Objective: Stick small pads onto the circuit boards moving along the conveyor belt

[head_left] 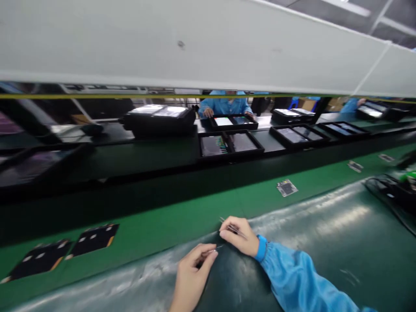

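Note:
My right hand [238, 238], in a blue sleeve [299, 273], is closed around a pair of metal tweezers [238, 231], whose tips point up and left over the green belt's near edge. Lower and to the left, my left hand [191, 273] pinches a small thin thing [212, 251] between thumb and forefinger; its kind is too small and blurred to make out. Both hands hover close together above the dark green bench mat [237, 286], with a short gap between them.
On the green belt [201, 208] lie dark flat panels [94, 240] at left and a circuit board [287, 187] right of my hands. Black trays [230, 145] line the far shelf. A person [225, 106] in blue handles one opposite. Cables [386, 190] lie at right; a white panel [195, 47] hangs overhead.

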`<state>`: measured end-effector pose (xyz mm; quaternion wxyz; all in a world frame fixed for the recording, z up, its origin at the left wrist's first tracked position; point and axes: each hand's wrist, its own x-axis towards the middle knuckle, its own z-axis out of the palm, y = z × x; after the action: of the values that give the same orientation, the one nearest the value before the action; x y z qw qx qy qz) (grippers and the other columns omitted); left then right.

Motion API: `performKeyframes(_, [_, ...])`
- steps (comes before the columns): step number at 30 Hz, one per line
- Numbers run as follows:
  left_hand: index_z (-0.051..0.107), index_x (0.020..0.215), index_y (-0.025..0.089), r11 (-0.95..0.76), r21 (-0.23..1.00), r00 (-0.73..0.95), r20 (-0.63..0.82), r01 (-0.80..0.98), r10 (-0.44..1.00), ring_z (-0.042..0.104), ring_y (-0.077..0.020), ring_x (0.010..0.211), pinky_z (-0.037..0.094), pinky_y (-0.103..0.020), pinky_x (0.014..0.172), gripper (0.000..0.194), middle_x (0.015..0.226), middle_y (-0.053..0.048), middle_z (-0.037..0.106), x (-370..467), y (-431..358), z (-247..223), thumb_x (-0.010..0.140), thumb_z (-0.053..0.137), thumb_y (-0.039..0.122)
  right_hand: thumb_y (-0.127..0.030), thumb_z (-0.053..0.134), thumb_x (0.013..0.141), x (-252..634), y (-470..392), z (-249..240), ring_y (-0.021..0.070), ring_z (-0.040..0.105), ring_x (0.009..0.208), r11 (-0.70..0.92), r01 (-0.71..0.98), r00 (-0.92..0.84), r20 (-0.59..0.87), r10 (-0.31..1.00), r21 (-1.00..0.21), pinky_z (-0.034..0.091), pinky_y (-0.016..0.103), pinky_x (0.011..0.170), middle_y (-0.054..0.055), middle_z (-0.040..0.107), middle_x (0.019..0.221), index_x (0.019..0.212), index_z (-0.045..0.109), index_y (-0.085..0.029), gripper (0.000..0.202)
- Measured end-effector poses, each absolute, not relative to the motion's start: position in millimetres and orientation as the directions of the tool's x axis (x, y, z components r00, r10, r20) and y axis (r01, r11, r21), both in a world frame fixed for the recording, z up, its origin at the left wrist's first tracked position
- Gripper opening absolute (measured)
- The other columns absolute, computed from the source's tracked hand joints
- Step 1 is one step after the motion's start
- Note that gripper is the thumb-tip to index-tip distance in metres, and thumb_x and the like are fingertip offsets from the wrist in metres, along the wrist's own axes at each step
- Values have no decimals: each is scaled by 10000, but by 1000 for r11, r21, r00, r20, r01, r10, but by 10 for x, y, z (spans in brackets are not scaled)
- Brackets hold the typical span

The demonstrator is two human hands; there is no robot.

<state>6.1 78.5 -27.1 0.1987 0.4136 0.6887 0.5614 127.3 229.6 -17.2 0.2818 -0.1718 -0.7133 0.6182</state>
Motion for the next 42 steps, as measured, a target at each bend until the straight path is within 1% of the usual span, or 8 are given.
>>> performKeyframes(4, [797,812,205,12,936,-576,207,353,791,751,-195,604,610,-229,581,184,716,-30,791,29,801,-320,788,755,383,-377,696,853,1247,2311,-189,106,463,543,169,-95,-768,180,615,-981,369,249,548,-22,570,613,780,658,-163,229])
performKeyframes(10, [792,810,204,13,934,-576,209,357,790,755,-198,620,611,-231,596,187,722,-34,792,27,789,-366,800,742,383,-389,677,881,1262,2310,-213,113,503,568,173,-97,-776,183,603,-980,395,249,564,-9,596,647,798,654,-160,245])
performKeyframes(17, [790,808,196,62,939,-581,157,338,798,730,-182,626,582,-232,605,153,715,-37,779,111,765,-247,815,701,320,-422,640,918,1313,2291,-222,117,506,592,200,-69,-795,175,581,-977,402,248,583,-8,586,670,825,643,-166,272])
performKeyframes(21, [788,824,189,84,941,-595,137,328,792,715,-175,631,564,-228,604,142,717,-37,769,124,755,-257,812,697,297,-414,643,913,1319,2301,-235,121,509,591,197,-64,-805,167,570,-978,402,253,582,-7,586,669,820,639,-168,263])
performKeyframes(28, [786,820,198,37,938,-585,184,346,790,715,-172,615,558,-220,586,124,707,-23,766,93,760,-301,814,708,295,-416,657,909,1299,2304,-204,118,495,581,193,-97,-808,191,557,-976,393,253,576,-9,583,653,814,642,-164,269])
performKeyframes(33, [787,833,200,48,941,-577,165,335,800,727,-178,645,563,-227,608,120,736,-27,777,102,746,-295,826,702,284,-380,686,887,1320,2287,-174,107,473,572,193,-92,-816,185,547,-977,380,246,570,-20,570,647,840,656,-160,227])
performKeyframes(39, [783,837,201,17,936,-561,196,351,805,724,-178,646,561,-227,604,125,736,-24,774,62,764,-339,843,699,294,-385,728,864,1321,2271,-202,111,515,584,211,-112,-825,209,526,-971,408,242,566,-9,612,679,871,682,-166,223])
performKeyframes(42, [783,839,200,-2,929,-565,227,371,794,711,-172,625,553,-226,581,121,728,-23,768,63,773,-325,841,699,287,-390,705,895,1312,2300,-207,129,595,645,209,-145,-804,238,545,-967,469,259,617,22,679,767,977,690,-176,230])
